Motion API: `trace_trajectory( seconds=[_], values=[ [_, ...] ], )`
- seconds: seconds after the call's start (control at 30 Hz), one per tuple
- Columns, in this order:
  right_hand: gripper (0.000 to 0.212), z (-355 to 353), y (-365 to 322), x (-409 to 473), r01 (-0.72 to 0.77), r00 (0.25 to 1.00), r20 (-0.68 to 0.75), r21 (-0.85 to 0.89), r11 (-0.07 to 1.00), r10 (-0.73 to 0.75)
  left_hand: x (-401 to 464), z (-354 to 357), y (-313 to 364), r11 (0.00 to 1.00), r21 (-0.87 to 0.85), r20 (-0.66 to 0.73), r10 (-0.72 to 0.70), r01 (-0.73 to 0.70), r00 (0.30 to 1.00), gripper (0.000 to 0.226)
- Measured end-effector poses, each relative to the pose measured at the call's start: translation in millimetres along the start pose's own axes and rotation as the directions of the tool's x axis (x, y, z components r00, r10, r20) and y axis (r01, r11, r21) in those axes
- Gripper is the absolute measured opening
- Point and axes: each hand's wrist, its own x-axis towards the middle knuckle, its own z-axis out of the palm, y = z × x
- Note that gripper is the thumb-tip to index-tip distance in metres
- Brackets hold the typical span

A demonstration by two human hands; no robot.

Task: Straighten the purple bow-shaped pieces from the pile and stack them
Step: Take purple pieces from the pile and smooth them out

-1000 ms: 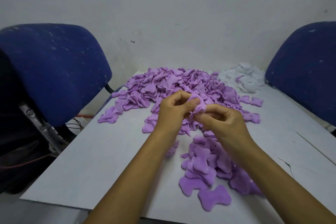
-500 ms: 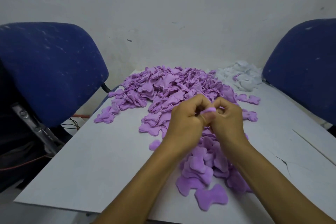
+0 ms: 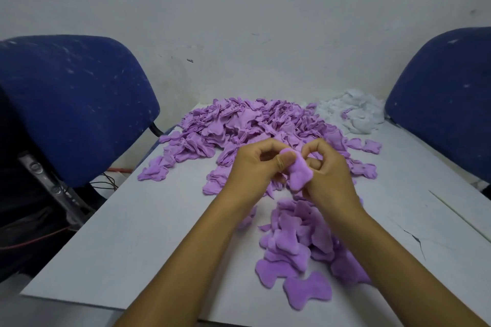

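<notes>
A large pile of crumpled purple bow-shaped pieces (image 3: 247, 125) lies at the far middle of the white table (image 3: 127, 233). Both hands hold one purple piece (image 3: 299, 171) above the table, in front of the pile. My left hand (image 3: 255, 167) pinches its upper end with thumb and fingers. My right hand (image 3: 328, 170) grips its right side, fingers curled. The piece shows flat and mostly unfolded between them. Below the hands, a loose stack of flattened purple pieces (image 3: 295, 247) spreads toward the near edge.
A heap of white pieces (image 3: 353, 111) sits at the far right of the table. Blue chair backs stand at the left (image 3: 74, 103) and right (image 3: 446, 98). Cables (image 3: 106, 180) hang off the table's left side. A wall rises behind.
The piece was bunched small between the fingertips half a second ago. Now it is spread open and flat between the two hands, which have moved slightly apart.
</notes>
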Motion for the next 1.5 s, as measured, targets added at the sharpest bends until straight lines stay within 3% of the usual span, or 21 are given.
trace_trajectory(
  seconds=[0.13, 0.23, 0.37, 0.43, 0.5, 0.7, 0.77, 0.83, 0.93, 1.0, 1.13, 1.23, 1.33, 1.43, 1.5],
  values=[
    [0.029, -4.4, -10.4, -3.2, -0.186, 0.949, 0.296, 0.262, 0.947, 0.105, 2.3, 1.5, 0.8, 0.995, -0.103, -0.238, -0.045, 0.021, 0.970, 0.023],
    [0.029, -9.7, -11.9, -4.5, -0.265, 0.919, 0.374, 0.347, 0.900, 0.126, 7.9, -3.9, 1.3, 0.998, -0.067, -0.394, -0.023, -0.004, 0.919, 0.011],
    [0.040, -10.0, -11.7, -5.5, -0.188, 0.961, 0.247, 0.250, 0.950, 0.125, 4.2, 1.4, 0.0, 0.995, -0.080, -0.269, -0.074, 0.055, 0.960, 0.008],
    [0.032, -9.2, -12.0, -5.2, -0.128, 0.976, 0.201, 0.208, 0.970, 0.086, 3.3, 3.3, -1.0, 0.990, -0.108, -0.232, -0.112, 0.088, 0.966, 0.009],
    [0.026, -7.8, -11.6, -5.4, -0.076, 0.987, 0.152, 0.171, 0.982, 0.050, 3.9, 2.6, -1.9, 0.975, -0.204, -0.205, -0.133, 0.091, 0.970, 0.013],
    [0.032, -0.7, -5.6, -7.2, 0.067, 0.996, 0.046, 0.108, 0.992, -0.073, 0.1, 8.1, 0.4, 0.895, -0.430, -0.213, -0.230, 0.120, 0.950, 0.019],
    [0.020, -4.1, -4.9, -3.4, 0.134, 0.991, -0.019, 0.086, 0.987, -0.133, 0.2, 5.4, 2.4, 0.907, -0.393, -0.176, -0.239, 0.154, 0.955, 0.018],
    [0.016, -10.2, -5.0, 0.9, 0.162, 0.986, -0.053, 0.007, 0.987, -0.161, 0.7, 0.6, 4.6, 0.956, -0.234, -0.107, -0.208, 0.179, 0.972, 0.017],
    [0.023, -21.4, -5.9, 5.3, 0.200, 0.979, 0.005, -0.181, 0.963, -0.202, -2.0, -1.1, 4.5, 0.985, 0.119, 0.029, -0.133, 0.129, 0.991, 0.015],
    [0.031, -25.8, -6.0, 6.9, 0.148, 0.989, 0.033, -0.147, 0.978, -0.145, -3.9, 0.0, 2.4, 0.981, 0.142, 0.030, -0.134, 0.128, 0.991, 0.013],
    [0.022, -20.2, -3.8, 4.8, -0.077, 0.993, 0.104, 0.172, 0.982, 0.059, -5.8, 3.2, 1.5, 0.972, -0.017, -0.001, -0.234, 0.234, 0.972, 0.013],
    [0.010, -13.1, -1.5, 2.5, -0.111, 0.989, 0.122, 0.213, 0.971, 0.086, -6.3, 6.1, 3.5, 0.934, -0.125, 0.043, -0.333, 0.336, 0.942, 0.021],
    [0.008, -11.9, -4.2, 4.2, -0.181, 0.983, 0.054, 0.297, 0.938, 0.173, -7.7, 8.0, 8.7, 0.871, -0.251, 0.192, -0.383, 0.422, 0.904, 0.025],
    [0.007, -12.6, -6.6, 7.0, -0.192, 0.979, 0.002, 0.324, 0.926, 0.202, -12.0, 11.9, 10.9, 0.657, -0.532, 0.386, -0.373, 0.534, 0.844, 0.032],
    [0.005, -13.9, -9.8, 8.9, -0.163, 0.984, -0.021, 0.325, 0.932, 0.180, -13.5, 13.5, 12.4, 0.537, -0.629, 0.452, -0.335, 0.562, 0.827, 0.029]
  ],
)
